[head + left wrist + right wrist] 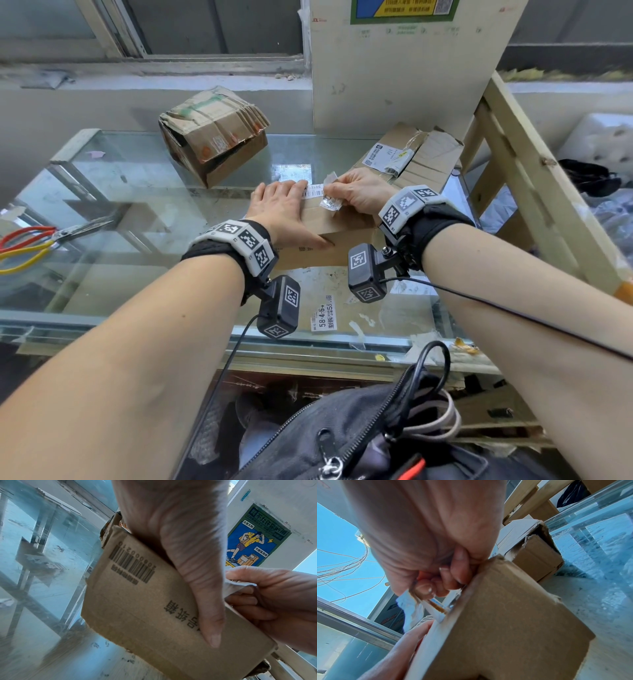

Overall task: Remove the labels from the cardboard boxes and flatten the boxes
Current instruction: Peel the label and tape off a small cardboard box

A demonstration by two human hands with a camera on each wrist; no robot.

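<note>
A small brown cardboard box (337, 224) stands on the glass table (137, 192), in the middle. My left hand (281, 205) lies flat on its top, fingers straight, with the thumb pressed down the near side. My right hand (356, 195) pinches a crumpled white label (330, 200) that is partly peeled off the box top; a barcode strip (312, 192) still sticks there. The left wrist view shows the box's printed side (145, 608), my thumb (197, 574) and the right hand (274, 601). In the right wrist view my curled fingers (447, 577) pull the label (412, 609) from the box (505, 628).
A crushed open box (212, 137) sits at the back of the table. Another box with a shipping label (407, 157) lies behind my right hand. Red- and yellow-handled scissors (30, 243) lie at the left. A white board (404, 75) and a wooden frame (534, 178) stand at the right. Torn label pieces (323, 317) lie near the front edge.
</note>
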